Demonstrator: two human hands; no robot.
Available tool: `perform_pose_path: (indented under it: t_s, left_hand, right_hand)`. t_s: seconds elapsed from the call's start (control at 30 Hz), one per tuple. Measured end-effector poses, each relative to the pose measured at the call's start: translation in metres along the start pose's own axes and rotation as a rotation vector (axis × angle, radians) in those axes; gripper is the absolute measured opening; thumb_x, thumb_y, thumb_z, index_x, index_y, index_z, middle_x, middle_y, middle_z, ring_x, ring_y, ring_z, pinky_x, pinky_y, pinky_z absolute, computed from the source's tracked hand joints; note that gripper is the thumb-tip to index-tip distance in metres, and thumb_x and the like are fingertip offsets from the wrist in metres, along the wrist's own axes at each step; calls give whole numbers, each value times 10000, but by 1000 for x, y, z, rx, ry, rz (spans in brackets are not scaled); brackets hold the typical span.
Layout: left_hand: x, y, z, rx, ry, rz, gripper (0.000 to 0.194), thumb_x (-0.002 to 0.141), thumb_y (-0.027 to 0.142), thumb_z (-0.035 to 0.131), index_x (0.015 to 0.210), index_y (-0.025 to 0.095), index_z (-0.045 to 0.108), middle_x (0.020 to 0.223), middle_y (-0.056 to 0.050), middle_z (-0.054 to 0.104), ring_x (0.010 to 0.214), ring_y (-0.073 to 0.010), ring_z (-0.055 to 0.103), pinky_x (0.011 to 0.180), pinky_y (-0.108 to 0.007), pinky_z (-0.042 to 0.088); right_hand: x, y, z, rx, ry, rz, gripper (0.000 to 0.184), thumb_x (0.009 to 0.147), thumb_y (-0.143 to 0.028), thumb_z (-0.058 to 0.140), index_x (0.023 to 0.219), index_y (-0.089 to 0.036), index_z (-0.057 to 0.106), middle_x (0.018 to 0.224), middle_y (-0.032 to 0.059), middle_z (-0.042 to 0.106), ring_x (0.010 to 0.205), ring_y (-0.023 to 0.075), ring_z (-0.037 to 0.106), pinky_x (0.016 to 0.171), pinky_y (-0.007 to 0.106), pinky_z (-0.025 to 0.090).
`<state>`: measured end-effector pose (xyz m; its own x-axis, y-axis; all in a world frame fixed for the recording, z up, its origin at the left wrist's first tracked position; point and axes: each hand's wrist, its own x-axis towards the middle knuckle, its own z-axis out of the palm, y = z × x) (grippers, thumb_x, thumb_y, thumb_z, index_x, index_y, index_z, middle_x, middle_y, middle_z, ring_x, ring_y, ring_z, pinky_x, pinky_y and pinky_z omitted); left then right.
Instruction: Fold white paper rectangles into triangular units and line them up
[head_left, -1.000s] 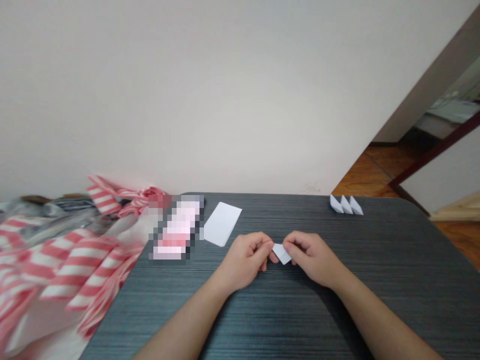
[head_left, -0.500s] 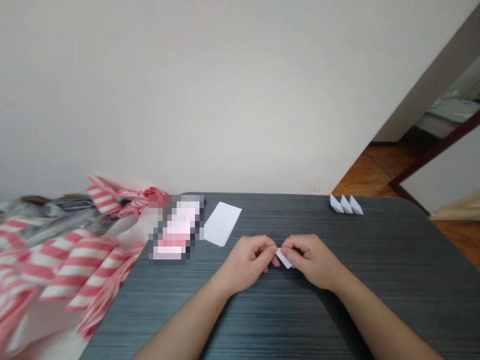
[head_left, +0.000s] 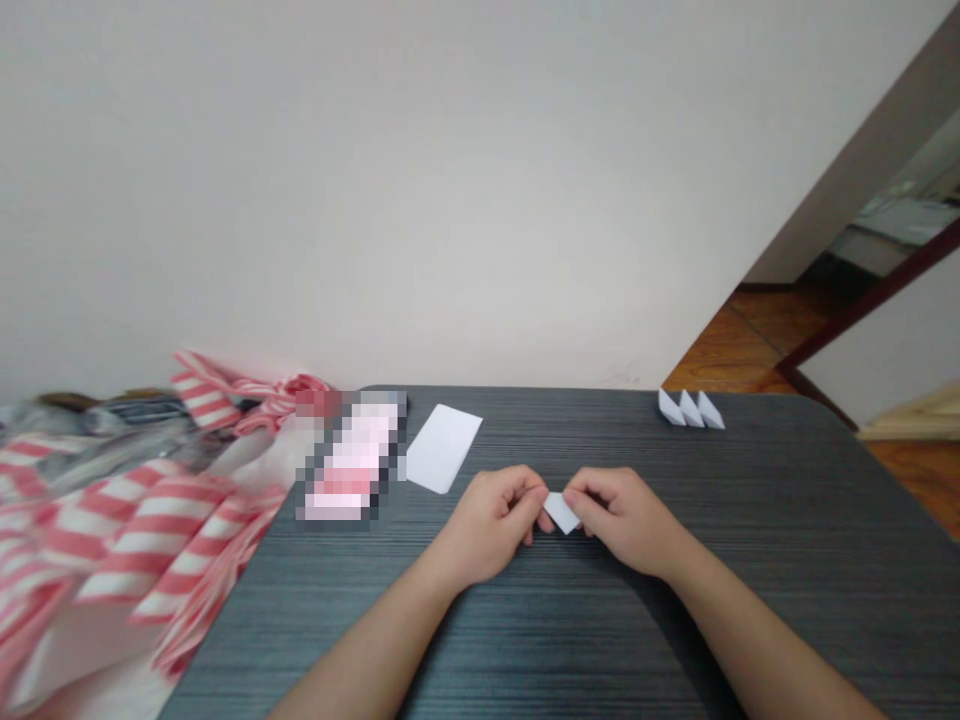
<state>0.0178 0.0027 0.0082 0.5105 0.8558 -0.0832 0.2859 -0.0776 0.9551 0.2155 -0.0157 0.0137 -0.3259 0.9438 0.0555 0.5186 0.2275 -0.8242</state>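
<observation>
Between my hands, just above or on the dark table, is a small white piece of paper, its lower corner pointing toward me. My left hand pinches its left edge between thumb and fingers. On the other side, my right hand grips the right edge the same way. The fingertips cover both ends of the paper, so its full shape is hidden. A stack of white paper sheets lies flat beyond my left hand.
Three folded white paper pieces stand in a row at the table's far right edge. A pixelated, phone-like object lies at the left. Red-and-white striped cloth is heaped beside the table, and a wall rises behind it.
My hands have moved slightly apart, the left one a little leftward. More of the small paper shows between them, and its angle has changed.
</observation>
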Motion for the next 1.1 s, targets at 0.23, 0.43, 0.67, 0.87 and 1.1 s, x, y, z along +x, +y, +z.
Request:
perform_pose_path:
  t_s: [0.23, 0.43, 0.67, 0.87, 1.1]
  left_hand:
    - [1, -5, 1, -25, 14, -12, 304, 953, 352, 484, 764, 154, 614, 670, -20, 679, 513, -93, 547, 517, -195, 403]
    - [1, -4, 1, -40, 9, -15, 317, 958, 370, 486, 769, 152, 618, 627, -7, 644, 510, -94, 537, 519, -196, 407]
    - [2, -11, 3, -91, 27, -25, 298, 961, 377, 482, 789, 158, 588, 670, -15, 664, 518, -95, 543, 520, -198, 415]
    - [4, -9, 2, -143, 25, -20, 300, 947, 381, 507, 782, 149, 600, 614, -2, 628, 501, -96, 527, 506, -201, 411]
    - [3, -10, 4, -274, 37, 7, 281, 945, 331, 487, 1108, 136, 607, 537, 38, 567, 483, -110, 521, 493, -205, 411]
  right_hand:
    - [-1, 0, -3, 64, -25, 43, 244, 907, -167, 524, 685, -166, 625, 595, -22, 626, 547, 109, 564, 549, 207, 408]
    - [-1, 1, -4, 75, -23, 41, 267, 922, -183, 511, 682, -164, 625, 584, -20, 617, 542, 107, 561, 551, 207, 409]
    - [1, 6, -2, 75, 5, 59, 255, 901, -182, 520, 663, -169, 609, 595, -19, 617, 548, 110, 554, 551, 215, 402]
    - [-1, 12, -3, 89, 23, 74, 271, 915, -202, 510, 659, -174, 594, 576, -22, 593, 537, 114, 545, 544, 219, 403]
    - [-1, 14, -2, 242, 16, 138, 268, 952, -251, 479, 711, -178, 568, 606, -16, 600, 531, 112, 550, 546, 219, 424]
